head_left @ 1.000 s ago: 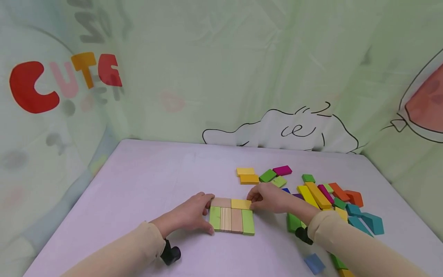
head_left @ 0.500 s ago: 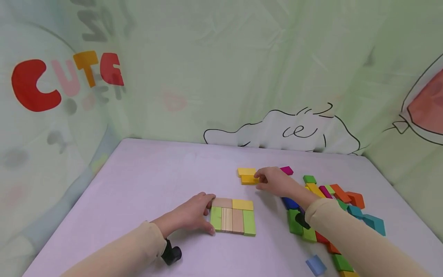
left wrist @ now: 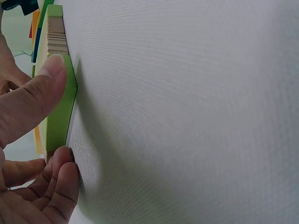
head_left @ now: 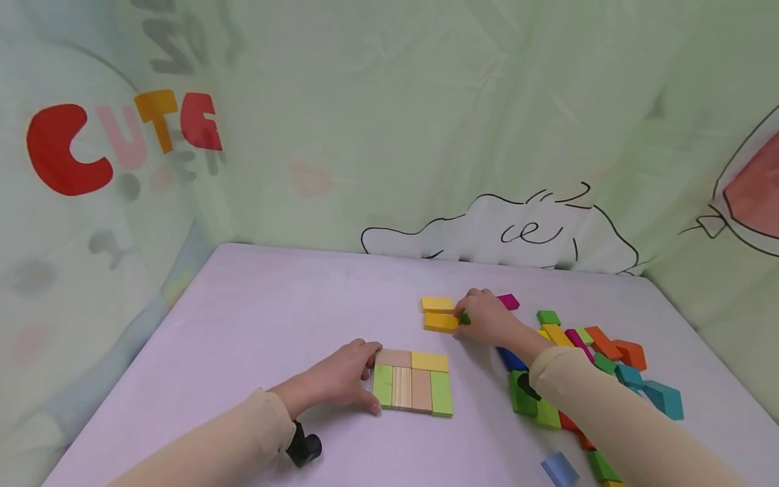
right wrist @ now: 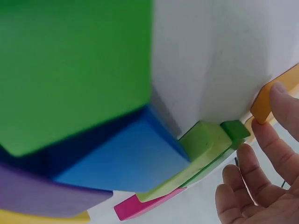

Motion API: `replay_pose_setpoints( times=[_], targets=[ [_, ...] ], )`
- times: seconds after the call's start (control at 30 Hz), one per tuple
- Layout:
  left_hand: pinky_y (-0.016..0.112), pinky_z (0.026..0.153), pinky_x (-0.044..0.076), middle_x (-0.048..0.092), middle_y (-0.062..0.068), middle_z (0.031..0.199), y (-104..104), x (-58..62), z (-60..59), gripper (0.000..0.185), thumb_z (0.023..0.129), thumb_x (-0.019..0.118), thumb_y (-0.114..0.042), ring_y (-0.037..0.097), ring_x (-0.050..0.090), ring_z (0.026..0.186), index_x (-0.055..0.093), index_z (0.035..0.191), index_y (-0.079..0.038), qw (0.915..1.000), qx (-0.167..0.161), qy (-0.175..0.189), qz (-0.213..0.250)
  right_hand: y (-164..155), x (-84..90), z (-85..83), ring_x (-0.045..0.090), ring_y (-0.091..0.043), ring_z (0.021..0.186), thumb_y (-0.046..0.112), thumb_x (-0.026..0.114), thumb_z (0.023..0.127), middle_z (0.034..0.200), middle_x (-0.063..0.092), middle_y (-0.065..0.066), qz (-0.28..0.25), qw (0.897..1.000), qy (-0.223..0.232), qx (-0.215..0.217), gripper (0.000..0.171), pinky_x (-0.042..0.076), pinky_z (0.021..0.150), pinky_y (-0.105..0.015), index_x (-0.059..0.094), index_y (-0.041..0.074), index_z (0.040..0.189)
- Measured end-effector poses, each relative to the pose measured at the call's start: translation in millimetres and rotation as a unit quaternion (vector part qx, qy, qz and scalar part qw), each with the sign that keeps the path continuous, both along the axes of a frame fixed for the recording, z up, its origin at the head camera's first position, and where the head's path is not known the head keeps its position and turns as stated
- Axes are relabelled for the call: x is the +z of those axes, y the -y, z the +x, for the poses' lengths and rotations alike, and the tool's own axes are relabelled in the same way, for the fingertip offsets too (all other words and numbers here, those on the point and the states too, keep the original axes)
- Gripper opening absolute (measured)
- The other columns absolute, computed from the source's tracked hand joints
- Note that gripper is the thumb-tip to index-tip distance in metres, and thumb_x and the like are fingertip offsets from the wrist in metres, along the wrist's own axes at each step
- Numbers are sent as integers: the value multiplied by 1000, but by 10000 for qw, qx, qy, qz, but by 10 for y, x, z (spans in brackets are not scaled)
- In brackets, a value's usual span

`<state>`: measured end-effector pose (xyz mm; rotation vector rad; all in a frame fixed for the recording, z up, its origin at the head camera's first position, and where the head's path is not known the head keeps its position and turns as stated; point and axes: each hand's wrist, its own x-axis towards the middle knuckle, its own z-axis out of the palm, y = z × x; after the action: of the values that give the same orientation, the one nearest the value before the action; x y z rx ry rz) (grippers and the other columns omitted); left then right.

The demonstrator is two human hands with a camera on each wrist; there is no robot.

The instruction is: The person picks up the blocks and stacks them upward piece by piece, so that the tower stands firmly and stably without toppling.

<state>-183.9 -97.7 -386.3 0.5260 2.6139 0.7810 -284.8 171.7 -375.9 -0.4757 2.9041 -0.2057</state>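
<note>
A flat square of wooden blocks point(head_left: 412, 381), made of light green, tan and yellow pieces, lies on the lilac table point(head_left: 268, 318). My left hand point(head_left: 343, 379) presses against its left side. The thumb point(left wrist: 39, 95) lies on the light green block point(left wrist: 63, 114) and the fingers point(left wrist: 60, 186) sit at the far corner. My right hand point(head_left: 483, 318) is further back, with relaxed fingers point(right wrist: 261, 186) over two green blocks point(right wrist: 205, 140). One fingertip touches the orange-yellow block point(head_left: 441, 322) point(right wrist: 263, 106). A yellow block point(head_left: 437, 304) lies just behind it.
A magenta block point(head_left: 508, 302) lies behind my right hand. A loose pile of coloured blocks point(head_left: 587, 341) spreads along the right side, under my right forearm. A light blue block point(head_left: 558, 468) sits near the front edge. A printed green curtain point(head_left: 389, 135) walls in the table.
My right hand left the yellow block of the square and moved away to the far blocks beside the orange-yellow one. My left hand stayed where it was.
</note>
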Motion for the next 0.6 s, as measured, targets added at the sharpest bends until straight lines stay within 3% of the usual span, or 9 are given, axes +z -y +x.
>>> replay_pose_setpoints(
  times=[0.4,0.6],
  targets=[
    [25,75,45,53,2,99,-26,-8,8,94,69,96,-22,13,49,87,48,145,2,10000,-6,44,77,14,102,173,55,-32,107,23,86,83,114,66,-15,-132,9996,-96,216,29,57,96,-47,79,6,105],
    [27,78,47,54,2,101,-6,-12,-15,95,69,97,-23,13,51,88,47,146,2,10000,5,60,0,32,312,602,57,-24,101,22,85,84,103,69,-7,-364,9955,-550,686,25,59,87,-40,78,9,104]
  ],
)
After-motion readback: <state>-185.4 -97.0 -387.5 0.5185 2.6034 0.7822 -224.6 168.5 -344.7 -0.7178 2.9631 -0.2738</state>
